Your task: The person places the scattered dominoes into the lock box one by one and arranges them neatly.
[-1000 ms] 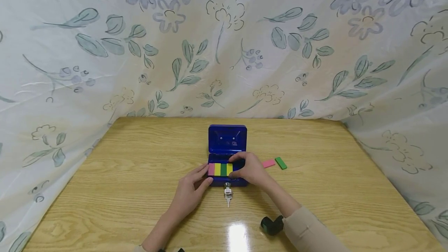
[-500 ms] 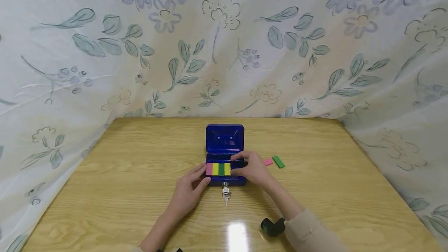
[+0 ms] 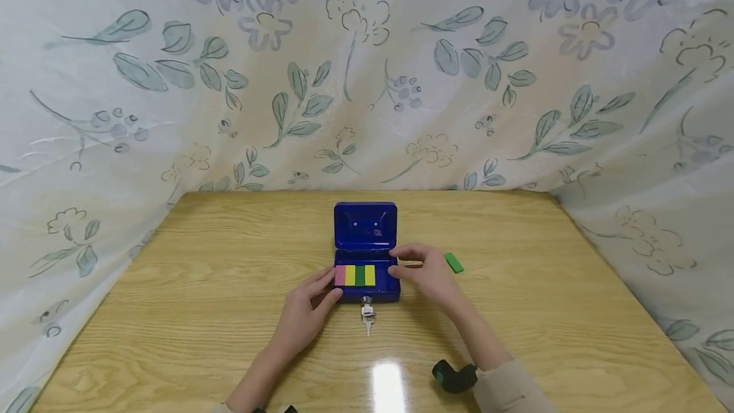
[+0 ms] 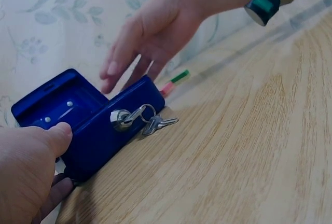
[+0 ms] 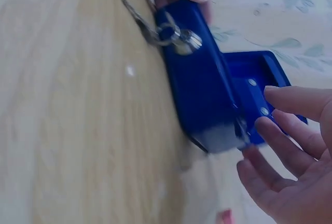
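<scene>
A small blue metal cash box (image 3: 367,295) stands on the table with its lid (image 3: 365,227) raised. Side by side in its left part lie a pink block (image 3: 340,275), two yellow blocks (image 3: 350,275) and a green block (image 3: 360,275). My left hand (image 3: 306,311) grips the box at its left side, thumb near the front corner. Over the right edge of the box hovers my right hand (image 3: 430,273), fingers spread apart and nothing between them. From the front lock hang silver keys (image 3: 368,317) on a ring.
Right of the box, a loose green block (image 3: 454,262) lies on the wooden table (image 3: 545,311). Close to it is a loose pink block (image 4: 167,88), hidden behind my right hand in the head view. A flowered cloth (image 3: 367,81) hangs behind and beside the table.
My right hand has drawn back to the right from the last yellow block, letting it go in the row. My left hand stays at the box; the head view has shifted slightly.
</scene>
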Demonstrator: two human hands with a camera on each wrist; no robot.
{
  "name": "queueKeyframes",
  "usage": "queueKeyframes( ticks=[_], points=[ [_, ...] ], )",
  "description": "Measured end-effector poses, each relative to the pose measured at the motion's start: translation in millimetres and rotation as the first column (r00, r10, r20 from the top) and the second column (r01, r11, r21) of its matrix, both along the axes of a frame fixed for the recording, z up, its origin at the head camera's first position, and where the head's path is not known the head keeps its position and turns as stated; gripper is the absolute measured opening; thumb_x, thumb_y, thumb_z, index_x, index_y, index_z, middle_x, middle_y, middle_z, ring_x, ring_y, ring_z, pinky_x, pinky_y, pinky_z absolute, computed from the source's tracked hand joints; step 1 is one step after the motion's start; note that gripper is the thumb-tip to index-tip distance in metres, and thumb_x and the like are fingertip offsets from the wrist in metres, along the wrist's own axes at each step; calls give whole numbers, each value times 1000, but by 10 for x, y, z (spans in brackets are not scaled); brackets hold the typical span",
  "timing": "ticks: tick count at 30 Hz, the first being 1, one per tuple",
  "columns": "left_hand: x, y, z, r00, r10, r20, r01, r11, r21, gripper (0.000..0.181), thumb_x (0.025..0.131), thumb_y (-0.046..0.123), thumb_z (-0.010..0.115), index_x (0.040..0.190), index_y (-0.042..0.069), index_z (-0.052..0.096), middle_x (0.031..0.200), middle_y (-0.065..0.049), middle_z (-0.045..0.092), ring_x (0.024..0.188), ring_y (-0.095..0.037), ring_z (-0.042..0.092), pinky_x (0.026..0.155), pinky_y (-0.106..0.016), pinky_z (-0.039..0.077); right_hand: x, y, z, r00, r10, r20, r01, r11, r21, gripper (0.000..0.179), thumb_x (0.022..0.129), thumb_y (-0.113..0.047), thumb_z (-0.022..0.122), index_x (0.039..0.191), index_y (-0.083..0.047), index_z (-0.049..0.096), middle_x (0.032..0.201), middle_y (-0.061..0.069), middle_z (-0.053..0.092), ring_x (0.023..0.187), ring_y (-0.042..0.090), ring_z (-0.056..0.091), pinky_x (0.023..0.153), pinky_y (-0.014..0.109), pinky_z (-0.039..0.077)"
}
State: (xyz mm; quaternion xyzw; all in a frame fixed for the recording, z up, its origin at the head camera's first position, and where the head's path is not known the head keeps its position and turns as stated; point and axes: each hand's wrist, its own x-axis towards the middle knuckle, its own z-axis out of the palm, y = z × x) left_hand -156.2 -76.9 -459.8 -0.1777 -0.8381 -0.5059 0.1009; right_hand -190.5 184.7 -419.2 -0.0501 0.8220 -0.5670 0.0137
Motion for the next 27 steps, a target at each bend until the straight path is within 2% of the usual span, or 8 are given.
queueKeyframes(
  ticks=[6,11,16,22,27],
  points=[
    [-7,-5,2,1000,1,-5,-1,1000,3,43,95,17,67,135,2,59,140,-9,55,128,-24,50,96,-33,48,-30,273,88,999,8,-34,-7,1000,29,30,86,-16,79,113,-6,71,116,11,67,104,24,61,92,44,50],
    [0,3,15,1000,3,3,-3,1000,-8,43,95,16,68,135,2,59,139,-9,55,128,-24,50,96,-34,48,-94,617,145,1000,12,-17,-11,999,32,32,83,-11,81,112,-5,71,117,13,66,102,28,58,80,39,52],
    [5,-2,26,1000,6,10,-6,1000,-8,44,95,16,68,135,2,59,140,-10,55,129,-24,50,98,-35,47,-214,973,99,999,48,-1,-48,998,28,37,82,-10,81,116,0,68,120,16,65,100,31,54,72,33,51],
    [-2,-8,14,1000,6,8,-6,1000,-18,44,95,20,67,136,3,59,140,-8,55,128,-24,50,98,-35,47,-345,1306,-40,993,108,47,-110,993,42,44,84,-7,78,125,-2,63,128,19,61,106,34,48,80,34,49],
    [-10,-11,-2,1000,3,-1,-3,1000,-18,44,95,21,67,135,4,59,139,-8,55,128,-24,50,98,-37,47,-377,1414,-68,977,187,100,-196,977,83,55,78,-7,83,128,-1,61,129,15,61,114,36,47,93,39,43]
  ],
)
